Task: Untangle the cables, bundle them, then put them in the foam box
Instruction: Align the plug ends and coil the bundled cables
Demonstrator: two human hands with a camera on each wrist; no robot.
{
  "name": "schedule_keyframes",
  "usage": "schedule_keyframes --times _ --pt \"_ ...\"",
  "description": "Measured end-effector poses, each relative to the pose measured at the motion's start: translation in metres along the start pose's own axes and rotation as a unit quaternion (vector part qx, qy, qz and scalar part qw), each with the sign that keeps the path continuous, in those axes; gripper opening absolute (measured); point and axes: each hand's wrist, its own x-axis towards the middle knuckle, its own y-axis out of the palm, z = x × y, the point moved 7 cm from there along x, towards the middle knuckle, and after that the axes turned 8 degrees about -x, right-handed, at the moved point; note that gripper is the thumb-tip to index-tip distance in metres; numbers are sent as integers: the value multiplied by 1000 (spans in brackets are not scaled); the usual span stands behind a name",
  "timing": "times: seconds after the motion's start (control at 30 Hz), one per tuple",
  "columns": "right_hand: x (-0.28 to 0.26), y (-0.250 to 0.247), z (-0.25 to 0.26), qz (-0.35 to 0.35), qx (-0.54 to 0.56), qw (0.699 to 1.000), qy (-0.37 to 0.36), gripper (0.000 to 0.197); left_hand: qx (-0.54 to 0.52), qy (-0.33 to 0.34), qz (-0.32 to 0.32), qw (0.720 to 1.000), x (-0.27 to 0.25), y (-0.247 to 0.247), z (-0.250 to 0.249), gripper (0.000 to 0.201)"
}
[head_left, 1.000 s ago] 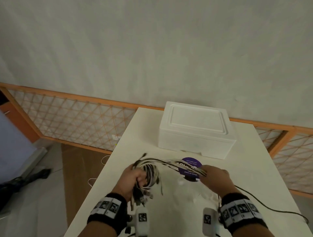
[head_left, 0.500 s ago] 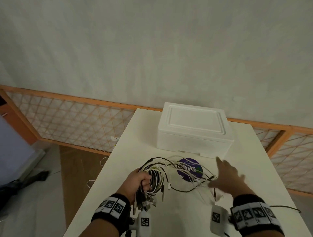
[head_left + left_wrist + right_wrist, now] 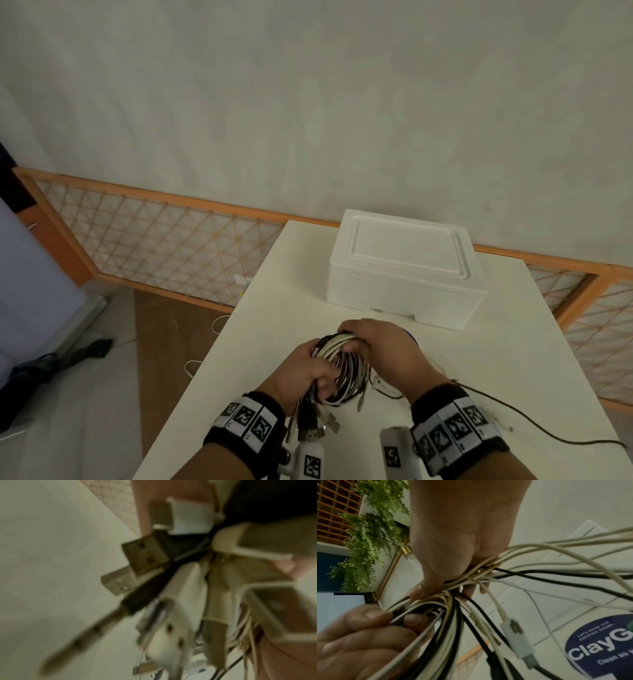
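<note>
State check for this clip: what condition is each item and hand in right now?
cable coil: looped, gripped by both hands, plugs dangling
left hand: grips the coil's near side
right hand: grips the coil's far side
foam box: lid on, closed, on the table
dark cable: loose, trailing across the table

Blurred cable plugs point(image 3: 145, 555) — bunched together.

This looks like an office common room: a plain white table point(image 3: 513, 342) against a bare wall point(image 3: 308, 102), an orange lattice railing point(image 3: 164, 240) at 10 o'clock, hanging plants point(image 3: 373, 534), and a round sticker point(image 3: 599, 645) about keeping pantries clean.
</note>
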Motion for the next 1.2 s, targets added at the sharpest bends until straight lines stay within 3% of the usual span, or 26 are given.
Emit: schedule_keyframes --times 0.1,0.2,0.3,0.4,0.47,0.6,0.7,0.77,0.9,1.1,1.13,1.2 --pt "1 -2 -1 -4 -1 1000 -19 46 13 -15 19 1000 -2 3 -3 14" --pt "3 -3 -4 16 -4 1000 -26 32 62 -41 49 996 -3 5 -2 14" --pt "7 -6 1 52 -35 995 -74 43 96 -44 64 992 -5 10 -1 16" --pt "7 -8 -1 28 98 994 -42 20 66 -1 52 996 -5 14 -12 15" --pt "3 -3 -3 11 245 969 -12 14 56 21 54 997 -4 16 -18 15" --pt "-9 12 -6 -9 435 896 90 26 10 49 46 998 -1 13 -17 21" --pt "-18 22 -13 -16 469 869 156 37 -56 84 12 995 1 11 -19 17" --pt "-23 28 -13 -8 485 855 181 32 -113 105 -14 988 4 7 -23 16" --pt "-32 46 -6 18 588 783 203 31 -242 111 -43 963 14 -5 -25 22" --pt "-32 56 -8 19 486 841 239 24 -250 113 -79 958 15 -7 -21 33" --pt "-31 53 -8 18 494 836 240 24 -251 118 -82 957 15 -8 -22 33" --pt "-31 51 -9 11 560 788 254 23 -253 127 -86 955 15 -9 -25 31"
